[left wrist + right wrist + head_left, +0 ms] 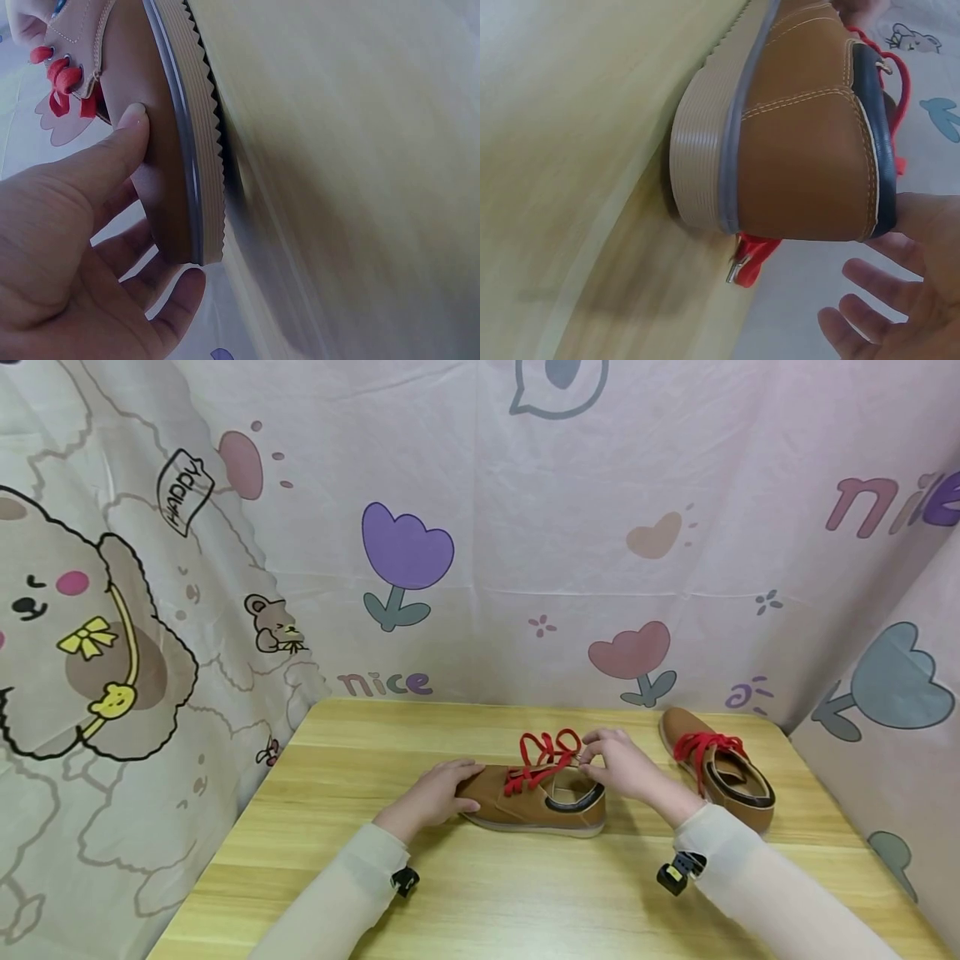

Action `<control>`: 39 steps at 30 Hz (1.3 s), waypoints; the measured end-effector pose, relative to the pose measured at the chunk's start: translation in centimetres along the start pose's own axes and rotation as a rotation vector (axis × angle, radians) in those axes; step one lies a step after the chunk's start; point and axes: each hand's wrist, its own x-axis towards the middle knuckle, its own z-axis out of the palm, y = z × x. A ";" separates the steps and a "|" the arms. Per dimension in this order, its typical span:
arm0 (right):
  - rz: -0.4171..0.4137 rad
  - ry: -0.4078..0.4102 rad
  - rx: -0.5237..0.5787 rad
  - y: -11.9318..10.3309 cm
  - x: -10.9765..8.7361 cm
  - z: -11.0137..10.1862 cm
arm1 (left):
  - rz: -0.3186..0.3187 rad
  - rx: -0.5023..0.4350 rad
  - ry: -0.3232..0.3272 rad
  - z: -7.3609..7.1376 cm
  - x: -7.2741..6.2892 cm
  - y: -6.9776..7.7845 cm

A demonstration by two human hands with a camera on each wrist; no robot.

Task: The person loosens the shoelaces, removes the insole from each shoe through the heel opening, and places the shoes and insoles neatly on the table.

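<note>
wood-grain tbl (pixel 480 906) | tulip-print cloth (pixel 510 543) behind | L fingers (pixel 180 304) grip brn shoe (pixel 555 817) | R fingers (pixel 877 283) at heel (pixel 806 176), can't tell hold

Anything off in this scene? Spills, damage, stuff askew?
No spill or damage visible. Only oddity: the red laces on the held shoe stick up in loose loops by the right hand, so they may be untied; those on the other shoe lie lower.
</note>
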 end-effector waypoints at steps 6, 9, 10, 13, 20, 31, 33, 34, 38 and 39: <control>0.000 0.000 0.009 0.2 -0.1 0.2 | 0.012 -0.028 -0.010 -0.1 0.3 -0.3; 0.000 0.000 0.011 0.2 -0.2 0.3 | 0.035 -0.028 -0.019 -0.3 0.6 -0.6; 0.000 0.001 0.010 0.2 -0.2 0.3 | 0.040 -0.020 -0.025 -0.4 0.8 -0.7; 0.003 -0.006 0.012 0.3 -0.3 0.4 | 0.050 0.001 -0.037 -0.7 1.2 -1.0; 0.026 -0.033 0.010 0.1 -0.6 0.1 | 0.069 0.009 -0.056 -1.0 2.4 -1.3; 0.019 -0.029 -0.007 -0.2 0.2 -0.2 | -0.039 0.031 0.026 -0.9 1.7 -0.9; 0.009 -0.038 0.000 -0.2 0.3 0.0 | -0.087 0.072 0.077 -0.5 1.2 -0.4; 0.006 -0.044 0.003 -0.2 0.4 0.0 | -0.111 0.102 0.105 -0.3 1.0 -0.2; 0.003 -0.068 0.013 0.2 0.4 0.3 | -0.209 0.199 0.188 0.4 0.5 1.0; 0.007 -0.073 0.014 0.2 0.4 0.4 | -0.229 0.211 0.204 0.6 0.4 1.2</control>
